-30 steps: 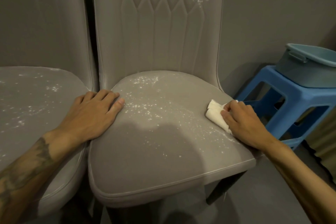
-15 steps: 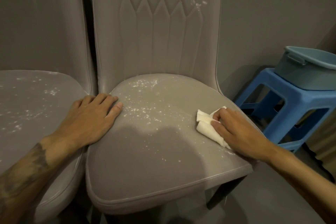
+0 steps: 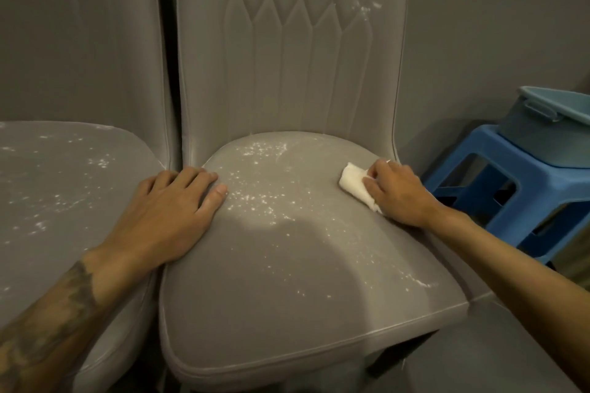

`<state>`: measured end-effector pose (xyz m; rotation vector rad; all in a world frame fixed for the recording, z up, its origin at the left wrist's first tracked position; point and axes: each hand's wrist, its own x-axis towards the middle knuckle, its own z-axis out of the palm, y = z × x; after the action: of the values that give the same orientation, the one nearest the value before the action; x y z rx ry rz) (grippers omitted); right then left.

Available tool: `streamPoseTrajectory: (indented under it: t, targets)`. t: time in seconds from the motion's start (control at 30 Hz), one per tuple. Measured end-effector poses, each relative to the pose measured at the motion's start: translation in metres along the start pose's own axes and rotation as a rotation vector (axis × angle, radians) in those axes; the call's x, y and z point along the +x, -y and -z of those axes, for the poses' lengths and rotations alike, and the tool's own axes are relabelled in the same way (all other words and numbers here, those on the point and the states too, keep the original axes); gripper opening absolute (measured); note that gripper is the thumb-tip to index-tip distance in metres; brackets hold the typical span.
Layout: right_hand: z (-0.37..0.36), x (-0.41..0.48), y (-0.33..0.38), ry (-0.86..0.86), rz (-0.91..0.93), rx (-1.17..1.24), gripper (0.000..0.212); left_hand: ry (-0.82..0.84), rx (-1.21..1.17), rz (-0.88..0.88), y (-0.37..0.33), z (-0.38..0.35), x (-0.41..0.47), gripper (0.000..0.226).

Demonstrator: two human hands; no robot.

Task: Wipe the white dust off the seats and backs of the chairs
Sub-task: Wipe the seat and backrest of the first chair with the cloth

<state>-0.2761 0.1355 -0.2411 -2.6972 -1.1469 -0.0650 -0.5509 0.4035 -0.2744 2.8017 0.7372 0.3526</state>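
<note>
The right grip (image 3: pixel 399 198) curls its fingers round a folded white cloth (image 3: pixel 353 183) and presses it on the far right part of the seat (image 3: pixel 287 281), near the back (image 3: pixel 303 57). The left grip (image 3: pixel 172 214) lies flat and released, fingers straight, on the seat's far left edge. White dust (image 3: pixel 255 198) speckles the seat between the two grips, with a few flecks high on the back. A second chair (image 3: pixel 64 201) stands just beside on the left, its seat dusty too. On the right, a blue stool (image 3: pixel 542 195) carries a grey-blue tub (image 3: pixel 542 140).
</note>
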Motion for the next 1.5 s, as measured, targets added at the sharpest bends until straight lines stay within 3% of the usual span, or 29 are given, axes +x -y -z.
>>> streamPoseTrajectory:
  t: [0.1,0.3,0.47,0.53,0.7,0.77,0.87,0.93,1.0,1.13,1.2,1.27,1.33,1.4,1.5]
  targets:
    - [-0.008,0.035,0.015,-0.021,-0.187,-0.051,0.036,0.000,0.009,0.008,-0.001,-0.001,0.000,0.056]
    - [-0.027,0.057,0.047,0.022,0.084,0.010,0.030,0.004,-0.005,0.008,-0.001,0.001,-0.001,0.058]
    - [-0.019,0.098,0.028,-0.031,-0.258,-0.084,0.038,0.006,0.023,0.016,-0.003,0.001,-0.003,0.060]
    - [-0.024,0.113,0.045,-0.020,-0.302,-0.062,0.040,0.008,0.031,0.015,-0.003,0.001,-0.003,0.061]
    - [-0.041,0.114,0.062,-0.011,0.072,-0.033,0.032,0.003,0.077,0.003,-0.004,0.002,-0.005,0.064]
    - [-0.037,0.115,0.049,-0.013,0.055,-0.026,0.032,0.012,0.065,0.011,-0.004,0.004,-0.006,0.071]
    - [-0.033,0.125,0.042,-0.026,-0.174,-0.084,0.039,-0.012,0.089,-0.005,-0.006,0.004,-0.006,0.069]
    - [-0.034,0.129,0.062,-0.025,-0.204,-0.077,0.040,-0.013,0.099,-0.013,-0.007,0.004,-0.006,0.068]
    - [-0.040,0.123,0.085,-0.019,-0.047,-0.029,0.038,-0.024,0.113,-0.025,-0.007,0.005,-0.008,0.067]
    - [-0.048,0.094,0.093,0.015,0.324,0.042,0.016,-0.051,0.155,-0.045,-0.006,0.006,-0.009,0.055]
    - [-0.039,0.097,0.078,0.016,0.286,0.006,0.021,-0.052,0.161,-0.057,-0.007,0.008,-0.009,0.045]
    - [-0.033,0.102,0.063,0.006,0.124,-0.046,0.031,-0.047,0.184,-0.075,-0.008,0.009,-0.010,0.039]
    - [-0.033,0.101,0.068,-0.012,0.037,-0.078,0.036,-0.004,0.176,-0.055,-0.007,0.009,-0.010,0.050]
    - [-0.038,0.085,0.086,-0.004,0.094,-0.015,0.034,0.011,0.136,-0.030,-0.006,0.007,-0.008,0.065]
    - [-0.042,0.044,0.098,0.022,0.336,0.107,0.024,0.011,0.083,0.002,-0.005,0.005,-0.004,0.074]
